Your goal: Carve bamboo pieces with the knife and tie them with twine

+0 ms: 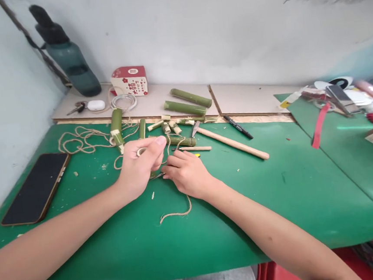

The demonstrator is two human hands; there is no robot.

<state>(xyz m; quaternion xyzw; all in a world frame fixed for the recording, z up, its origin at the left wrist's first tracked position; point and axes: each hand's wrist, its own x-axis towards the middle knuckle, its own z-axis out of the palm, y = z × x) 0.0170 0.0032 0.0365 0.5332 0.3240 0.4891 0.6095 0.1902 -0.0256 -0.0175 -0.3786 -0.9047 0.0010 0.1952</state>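
My left hand [144,163] is closed round a short hollow bamboo tube [141,151]; its pale open end shows between thumb and fingers. Close beside it, my right hand [187,172] is closed, with a thin metal tool [158,175] sticking out leftward from its fingertips towards the bamboo. Most of that tool is hidden, so its kind is unclear. Twine [176,213] comes out below my right hand and curls on the green mat; another stretch rises behind the fingers. Just beyond the hands lie a bamboo length [183,140] and a thin wooden-handled tool [195,148].
A wooden-handled hammer [232,143] and a black marker [238,127] lie right of the hands. Small bamboo pieces [174,127] and two longer lengths [185,108] are behind. At left are loose twine [80,139], a phone [35,188] and a bottle [73,65].
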